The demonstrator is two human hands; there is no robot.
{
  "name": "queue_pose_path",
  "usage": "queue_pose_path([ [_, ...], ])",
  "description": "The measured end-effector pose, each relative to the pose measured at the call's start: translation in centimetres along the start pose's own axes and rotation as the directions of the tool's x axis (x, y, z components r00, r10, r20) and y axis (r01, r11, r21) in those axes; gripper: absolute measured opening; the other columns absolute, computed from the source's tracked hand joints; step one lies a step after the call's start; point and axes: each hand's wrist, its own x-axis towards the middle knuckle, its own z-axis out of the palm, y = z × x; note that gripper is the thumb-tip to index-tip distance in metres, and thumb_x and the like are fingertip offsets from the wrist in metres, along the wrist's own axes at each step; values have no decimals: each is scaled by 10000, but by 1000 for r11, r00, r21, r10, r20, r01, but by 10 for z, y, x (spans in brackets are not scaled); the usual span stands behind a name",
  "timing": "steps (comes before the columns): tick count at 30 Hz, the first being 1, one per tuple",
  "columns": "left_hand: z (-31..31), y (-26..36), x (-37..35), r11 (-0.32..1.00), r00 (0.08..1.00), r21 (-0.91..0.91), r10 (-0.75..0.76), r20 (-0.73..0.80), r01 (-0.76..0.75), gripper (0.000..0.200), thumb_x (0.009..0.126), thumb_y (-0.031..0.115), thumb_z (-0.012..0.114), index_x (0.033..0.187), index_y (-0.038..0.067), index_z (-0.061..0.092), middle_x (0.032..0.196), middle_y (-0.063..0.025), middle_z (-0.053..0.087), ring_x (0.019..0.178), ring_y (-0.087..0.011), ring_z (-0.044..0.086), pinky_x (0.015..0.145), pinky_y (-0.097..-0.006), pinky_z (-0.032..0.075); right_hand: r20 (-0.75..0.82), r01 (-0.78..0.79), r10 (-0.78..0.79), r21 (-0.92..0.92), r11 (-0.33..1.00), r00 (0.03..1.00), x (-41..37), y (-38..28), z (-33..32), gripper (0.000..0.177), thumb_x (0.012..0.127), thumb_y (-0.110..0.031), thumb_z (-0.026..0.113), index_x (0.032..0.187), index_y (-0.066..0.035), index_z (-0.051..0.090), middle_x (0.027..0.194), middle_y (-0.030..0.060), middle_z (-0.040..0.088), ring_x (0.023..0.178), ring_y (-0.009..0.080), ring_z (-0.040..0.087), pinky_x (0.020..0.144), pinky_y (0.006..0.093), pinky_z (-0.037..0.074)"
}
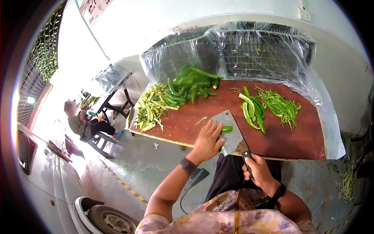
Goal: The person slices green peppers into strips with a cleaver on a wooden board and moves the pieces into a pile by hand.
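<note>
My right hand [260, 171] is wrapped round the black handle of a cleaver [233, 141]. The broad metal blade lies almost flat at the table's near edge. Across the blade rests a short piece of green pepper [227, 128], its left end touching or close to my left fingertips. My left hand [207, 143] lies over the blade's left side, fingers stretched out and thumb apart. To the right are several long split green peppers [252, 109] and a pile of thin green pepper strips [281, 107]. Whole green peppers [191, 84] are heaped at the back left.
The reddish-brown table [218, 97] also bears a heap of pale green pepper cores and scraps [151, 107] at its left end. Plastic-lined crates [269, 54] stand behind it. Further left, a person [83, 123] sits on a stool near a parked vehicle [50, 183].
</note>
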Motion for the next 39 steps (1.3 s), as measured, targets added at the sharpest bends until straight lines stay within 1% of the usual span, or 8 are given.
queue_pose_path([
  [17, 0, -13, 9, 989, 992, -137, -71, -101, 57, 429, 863, 77, 628, 1285, 8, 593, 1317, -214, 588, 1266, -347, 539, 1071, -409, 426, -152, 89, -87, 9, 996, 985, 49, 10, 57, 106, 988, -155, 519, 919, -94, 467, 650, 25, 490, 471, 107, 449, 399, 283, 374],
  [20, 1, -10, 11, 972, 976, -191, -165, -145, 136, 369, 839, 53, 660, 1205, 7, 651, 1216, -200, 655, 1154, -319, 630, 989, -374, 493, -204, 218, -225, -57, 974, 953, 68, 21, 65, 84, 959, -155, 540, 948, -72, 538, 617, 13, 495, 453, 98, 455, 382, 273, 385],
  [22, -2, -5, 14, 956, 956, -211, -242, -163, 206, 337, 821, 41, 657, 1157, 27, 679, 1120, -198, 684, 1064, -339, 659, 918, -387, 526, -263, 379, -500, -398, 835, 825, 92, 35, 70, 118, 916, -117, 546, 829, -39, 560, 539, 17, 497, 410, 118, 469, 380, 310, 382],
  [23, -1, -6, 14, 965, 956, -182, -224, -190, 190, 340, 823, 43, 661, 1162, 25, 677, 1112, -193, 690, 1043, -331, 669, 911, -379, 530, -255, 394, -548, -469, 791, 797, 103, 40, 72, 123, 900, -118, 550, 834, -17, 573, 543, 40, 528, 438, 150, 513, 408, 349, 406],
  [24, 1, -10, 13, 972, 954, -154, -207, -216, 177, 343, 824, 45, 665, 1167, 23, 675, 1105, -188, 696, 1021, -324, 680, 904, -371, 533, -326, 322, -520, -500, 804, 790, 96, 31, 80, 247, 861, -191, 608, 933, 45, 610, 796, 273, 652, 790, 465, 641, 734, 535, 494],
  [28, 10, -35, 12, 730, 863, -612, -483, -147, 305, 344, 846, 6, 634, 1189, -10, 654, 1050, -153, 719, 965, -245, 691, 900, -346, 526, -308, 242, -414, -469, 849, 857, 105, 23, 81, 290, 861, -214, 621, 996, 42, 601, 894, 302, 653, 903, 491, 622, 806, 530, 492],
  [34, 5, -23, 14, 885, 921, -443, -282, -270, 142, 333, 861, -40, 575, 1190, -20, 622, 1039, -132, 681, 963, -209, 650, 880, -334, 507, -288, 309, -476, -474, 825, 831, 120, 32, 74, 222, 867, -192, 601, 886, 29, 625, 784, 273, 650, 778, 465, 633, 709, 520, 483],
  [39, -7, -18, 22, 677, 798, -732, -481, -363, 75, 352, 922, -8, 532, 1269, 20, 582, 1063, -59, 642, 978, -129, 587, 867, -281, 481, -217, 302, -344, -206, 931, 914, 105, 20, 75, 101, 943, -127, 552, 935, -27, 560, 596, 42, 528, 444, 144, 492, 411, 333, 400],
])
